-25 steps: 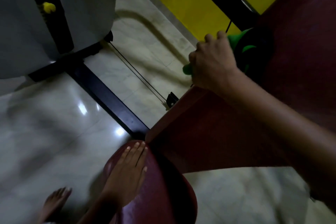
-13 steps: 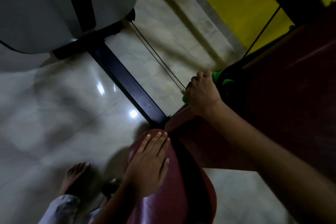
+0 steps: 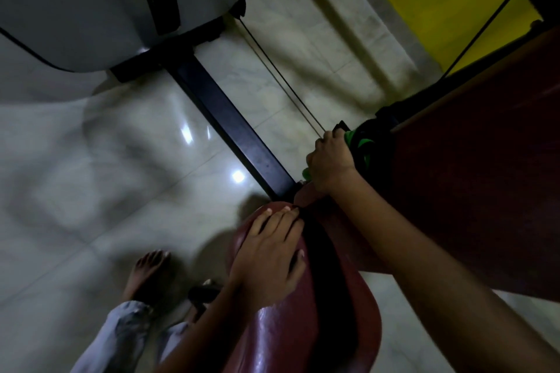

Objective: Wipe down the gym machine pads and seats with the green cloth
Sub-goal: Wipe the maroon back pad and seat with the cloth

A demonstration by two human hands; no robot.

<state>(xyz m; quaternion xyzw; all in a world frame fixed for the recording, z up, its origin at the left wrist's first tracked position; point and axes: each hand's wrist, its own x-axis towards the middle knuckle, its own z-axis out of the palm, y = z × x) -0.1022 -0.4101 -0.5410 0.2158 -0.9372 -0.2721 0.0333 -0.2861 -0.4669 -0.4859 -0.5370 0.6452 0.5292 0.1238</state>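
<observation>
Green cloth [image 3: 362, 147]: mostly hidden, bunched in the right hand [image 3: 331, 163] at the low end of the big red pad [image 3: 472, 191]; only two or three bright folds show, and a corner [image 3: 306, 173] pokes out below the fist. Cloth's shape and long axis cannot be told. Right grip: fingers curled round the cloth, fingertips out of sight. Left hand [image 3: 269, 257]: one, flat on the red seat [image 3: 291, 333], fingers pressed together, pointing up-right toward the pad's lower corner. Pads counted: two. Big pad's long axis runs from lower left to upper right, cut off by the right edge. Seat cut off at the bottom. One bare foot [image 3: 148, 274] on the pale floor [image 3: 91, 191]; a second is dim, hard to make out. One dark floor bar [image 3: 230, 127], two thin cables [image 3: 281, 82] beside it.
</observation>
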